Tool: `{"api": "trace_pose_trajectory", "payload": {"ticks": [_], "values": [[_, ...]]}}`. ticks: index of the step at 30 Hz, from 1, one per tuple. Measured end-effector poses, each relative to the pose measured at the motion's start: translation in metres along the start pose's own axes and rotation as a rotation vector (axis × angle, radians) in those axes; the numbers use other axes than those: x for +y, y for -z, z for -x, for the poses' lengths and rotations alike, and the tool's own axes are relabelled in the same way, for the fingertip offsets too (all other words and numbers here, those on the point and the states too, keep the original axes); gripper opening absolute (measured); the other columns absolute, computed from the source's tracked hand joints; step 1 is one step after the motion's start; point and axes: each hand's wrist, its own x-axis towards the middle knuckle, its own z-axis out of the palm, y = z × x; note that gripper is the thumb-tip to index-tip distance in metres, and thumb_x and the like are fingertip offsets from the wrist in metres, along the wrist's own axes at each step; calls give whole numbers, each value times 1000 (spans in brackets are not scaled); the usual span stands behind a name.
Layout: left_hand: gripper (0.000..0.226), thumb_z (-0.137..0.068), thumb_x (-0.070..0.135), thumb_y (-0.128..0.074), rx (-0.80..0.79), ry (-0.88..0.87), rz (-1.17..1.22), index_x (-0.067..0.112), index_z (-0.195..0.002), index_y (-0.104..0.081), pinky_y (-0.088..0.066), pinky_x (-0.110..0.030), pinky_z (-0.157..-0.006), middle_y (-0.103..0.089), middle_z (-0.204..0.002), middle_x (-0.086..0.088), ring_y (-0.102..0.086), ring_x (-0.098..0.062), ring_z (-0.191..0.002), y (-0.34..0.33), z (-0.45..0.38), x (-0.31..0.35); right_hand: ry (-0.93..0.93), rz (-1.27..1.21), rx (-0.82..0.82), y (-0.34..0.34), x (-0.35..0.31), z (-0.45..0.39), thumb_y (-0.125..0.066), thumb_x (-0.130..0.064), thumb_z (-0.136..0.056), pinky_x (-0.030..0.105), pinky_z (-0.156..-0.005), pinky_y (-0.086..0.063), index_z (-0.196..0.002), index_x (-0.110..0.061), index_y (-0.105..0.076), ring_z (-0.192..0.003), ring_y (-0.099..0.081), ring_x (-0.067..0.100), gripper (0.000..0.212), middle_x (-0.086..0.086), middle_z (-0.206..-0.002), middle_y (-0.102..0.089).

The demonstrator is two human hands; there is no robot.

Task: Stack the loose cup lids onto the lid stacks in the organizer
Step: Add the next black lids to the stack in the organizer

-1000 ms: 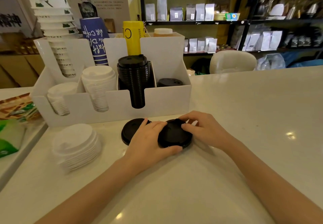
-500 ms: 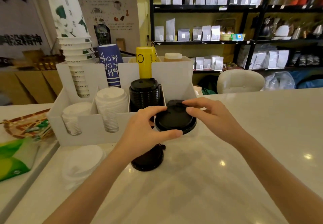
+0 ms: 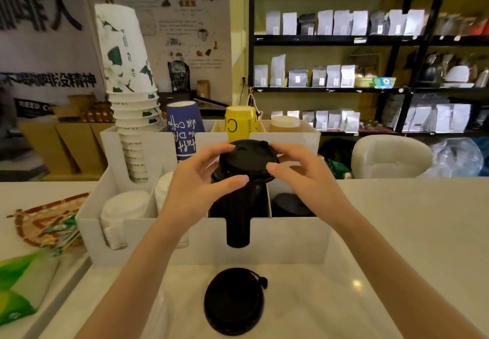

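Observation:
A black cup lid [image 3: 248, 160] is held between my left hand [image 3: 197, 180] and my right hand [image 3: 304, 177], right on top of the tall black lid stack [image 3: 238, 222] in the white organizer [image 3: 288, 241]. Whether the lid rests on the stack or hovers just above it is unclear. A second loose black lid [image 3: 234, 300] lies on the counter in front of the organizer. A low black lid stack [image 3: 291, 205] sits in the right compartment. White lid stacks [image 3: 119, 214] fill the left compartments, partly hidden by my left arm.
Upside-down paper cup stacks [image 3: 129, 79], a blue cup [image 3: 184, 129] and a yellow cup [image 3: 240, 123] stand in the organizer's rear slots. Green packets [image 3: 23, 280] and a woven tray [image 3: 45, 219] lie left. Shelves with bags stand behind the pale counter [image 3: 410, 233].
Both hands have lifted the black lid off the counter and carried it up and back onto the top of the tall black stack. The view has tilted upward.

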Motion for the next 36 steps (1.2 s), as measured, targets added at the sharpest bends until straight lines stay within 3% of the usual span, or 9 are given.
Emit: {"api": "trace_pose_trajectory", "payload": {"ticks": [6,9,12,17,22,25,27,32,36], "values": [[47,-71,17,-69,42,19,-79,29,-114,-55,-40,-23,-95,-60,-114,14,-50,-6,-115,7,-17,-21,-8,-8,-25,-19,16,-17,-60,-24,-82,31,-98,-43,-129,-22,-43,-114,-49,12,50,-2,-127,-53],[48,-73,18,-68,-3,32,-129,28,-118,-53,-36,-14,-88,-60,-119,9,-49,-3,-116,10,-22,-30,-13,-4,-49,-25,27,-21,-60,-27,-81,25,-93,-42,-124,-27,-47,-110,-50,7,44,-8,-121,-55],[49,-73,17,-68,-53,44,-147,28,-118,-52,-35,-13,-92,-59,-119,10,-49,-6,-117,13,-25,-35,-13,-16,-44,-28,34,-22,-63,-29,-79,17,-88,-41,-119,-33,-49,-107,-50,1,42,-19,-110,-54],[55,-70,16,-70,-86,51,-149,30,-119,-49,-37,-5,-93,-54,-117,16,-49,-1,-116,18,-26,-37,-25,-22,-41,-31,41,-20,-65,-32,-77,16,-87,-42,-118,-32,-50,-107,-51,0,44,-16,-112,-57],[53,-70,13,-69,-110,71,-125,25,-119,-51,-38,-17,-101,-57,-123,6,-50,-3,-117,21,-25,-37,-27,12,-37,-30,42,-18,-67,-34,-75,12,-84,-40,-119,-27,-51,-105,-51,-2,48,-12,-113,-59],[49,-71,7,-69,-147,70,-103,27,-113,-53,-40,-5,-92,-60,-114,11,-53,10,-106,20,-25,-36,-22,42,-47,-31,42,-17,-67,-34,-74,5,-79,-38,-117,-28,-51,-101,-50,-7,47,-17,-109,-57],[48,-70,6,-69,-149,78,-90,29,-110,-53,-40,-2,-88,-60,-110,13,-55,10,-104,20,-25,-37,-19,45,-46,-31,41,-15,-67,-34,-74,6,-79,-37,-115,-31,-50,-99,-48,-8,44,-19,-106,-54],[49,-71,9,-69,-141,97,-105,29,-112,-52,-39,-5,-91,-59,-112,12,-52,2,-111,18,-24,-38,-20,47,-29,-32,41,-14,-66,-33,-75,7,-80,-36,-119,-27,-50,-103,-51,2,47,-11,-113,-57],[52,-72,11,-68,-141,119,-120,25,-119,-50,-37,-20,-103,-57,-123,3,-50,-7,-118,18,-23,-36,-28,56,-27,-32,41,-14,-66,-34,-75,8,-79,-36,-122,-25,-49,-104,-50,3,50,-10,-114,-57]]}}
